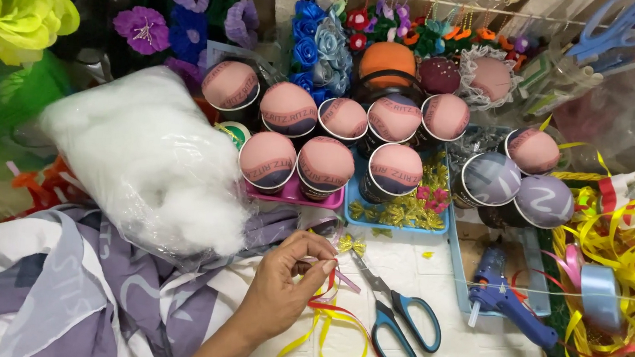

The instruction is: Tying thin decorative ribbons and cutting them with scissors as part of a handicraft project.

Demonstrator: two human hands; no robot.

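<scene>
Head view looks down on one hand point(282, 279), reaching in from the lower edge; which of the two hands it is cannot be told for sure, and the other is out of sight. Its thumb and fingertips are pinched on a thin strip of ribbon point(332, 304), red and yellow strands trailing down and curling toward the bottom edge, long axis running roughly top to bottom with a lean to the right. Just beside the fingertips lies a small gold bow point(352, 244). Blue-handled scissors point(394, 315) lie closed on the white tabletop point(469, 349), blades pointing up-left toward the bow, handles down-right. A blue glue gun point(505, 300) rests further right, nozzle to the left. Bare white surface shows around the scissors; elsewhere the room is crowded. To the left sits a clear bag of fluffy white stuffing point(150, 153) on purple-and-white cloth point(97, 290). Behind stand round padded cups point(326, 164) on trays, smooth fabric domes in pink and lilac.
</scene>
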